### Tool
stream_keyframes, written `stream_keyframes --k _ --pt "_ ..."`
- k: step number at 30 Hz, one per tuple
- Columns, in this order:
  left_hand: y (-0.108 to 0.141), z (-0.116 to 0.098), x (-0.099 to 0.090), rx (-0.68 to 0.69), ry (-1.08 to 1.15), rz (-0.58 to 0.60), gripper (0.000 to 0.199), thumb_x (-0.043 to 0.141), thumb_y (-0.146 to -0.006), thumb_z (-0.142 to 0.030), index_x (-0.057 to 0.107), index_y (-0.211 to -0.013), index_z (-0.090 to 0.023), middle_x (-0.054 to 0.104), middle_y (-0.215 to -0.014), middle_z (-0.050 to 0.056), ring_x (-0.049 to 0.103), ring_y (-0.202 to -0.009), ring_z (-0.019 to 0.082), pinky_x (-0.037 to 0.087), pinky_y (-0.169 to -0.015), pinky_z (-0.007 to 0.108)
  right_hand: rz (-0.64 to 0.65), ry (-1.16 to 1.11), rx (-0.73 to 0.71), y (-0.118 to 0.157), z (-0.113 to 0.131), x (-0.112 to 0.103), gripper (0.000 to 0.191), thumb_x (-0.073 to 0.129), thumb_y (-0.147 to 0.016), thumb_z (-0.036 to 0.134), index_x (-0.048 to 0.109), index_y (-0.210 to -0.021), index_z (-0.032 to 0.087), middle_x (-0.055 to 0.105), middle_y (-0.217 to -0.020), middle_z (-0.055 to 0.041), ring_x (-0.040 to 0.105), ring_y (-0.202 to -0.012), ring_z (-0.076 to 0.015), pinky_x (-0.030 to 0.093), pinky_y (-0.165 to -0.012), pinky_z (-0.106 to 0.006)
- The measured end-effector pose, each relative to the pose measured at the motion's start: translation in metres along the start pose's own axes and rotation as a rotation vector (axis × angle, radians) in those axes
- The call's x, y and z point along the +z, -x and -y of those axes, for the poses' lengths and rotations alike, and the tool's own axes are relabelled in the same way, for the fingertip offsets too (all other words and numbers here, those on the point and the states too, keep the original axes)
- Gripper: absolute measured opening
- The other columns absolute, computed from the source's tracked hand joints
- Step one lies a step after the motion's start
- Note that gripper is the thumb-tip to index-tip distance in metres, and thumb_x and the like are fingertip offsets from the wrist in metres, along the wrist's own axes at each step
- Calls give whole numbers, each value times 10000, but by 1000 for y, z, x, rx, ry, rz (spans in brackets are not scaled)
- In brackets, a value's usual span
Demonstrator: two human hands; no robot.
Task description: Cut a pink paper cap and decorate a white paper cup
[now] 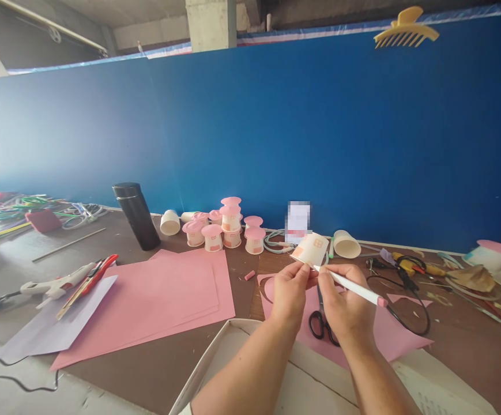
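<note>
My left hand (291, 288) pinches the rim of a white paper cup (313, 249), which is upside down and tilted. Orange-brown door and window shapes are drawn on the cup's side. In my right hand (349, 302) is a white marker (356, 288) with a pink end, its tip at the cup's lower edge. Below my hands, black-handled scissors (317, 324) lie on a cut pink paper sheet (391, 334). The blades are partly hidden by my fingers.
Decorated cups with pink paper tops (232, 222) stand along the blue partition (250, 127). A plain cup (347, 244) lies sideways. Left are a black bottle (136, 216), pink sheets (155, 294), a glue gun (57, 282) and a utility knife (86, 286). Cables (406, 276) lie right.
</note>
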State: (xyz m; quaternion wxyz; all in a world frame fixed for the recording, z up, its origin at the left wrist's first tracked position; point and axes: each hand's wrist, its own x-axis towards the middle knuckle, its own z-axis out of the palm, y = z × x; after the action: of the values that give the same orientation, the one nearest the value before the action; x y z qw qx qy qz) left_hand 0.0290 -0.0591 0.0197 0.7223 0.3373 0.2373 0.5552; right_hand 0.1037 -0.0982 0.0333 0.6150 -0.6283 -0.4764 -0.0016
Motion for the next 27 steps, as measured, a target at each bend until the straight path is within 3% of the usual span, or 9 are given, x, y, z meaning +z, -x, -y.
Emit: stream_keyframes --k 7,27 --pt "-1 1 -4 -13 -21 -42 298 704 -692 -379 671 -769 -93 585 -728 61 548 -723 133 458 -756 304 -74 -3 -47 0 -1 -1 115 589 -769 304 578 -797 192 608 -753 -33 581 -699 -166 466 -634 -285" --pt "-2 4 -7 -5 -46 -9 355 692 -699 -430 687 -838 -104 631 -792 94 581 -780 172 440 -756 303 -18 10 -27 -1 -3 2 131 584 -760 319 573 -778 189 626 -732 -38 596 -660 -168 475 -593 -276"
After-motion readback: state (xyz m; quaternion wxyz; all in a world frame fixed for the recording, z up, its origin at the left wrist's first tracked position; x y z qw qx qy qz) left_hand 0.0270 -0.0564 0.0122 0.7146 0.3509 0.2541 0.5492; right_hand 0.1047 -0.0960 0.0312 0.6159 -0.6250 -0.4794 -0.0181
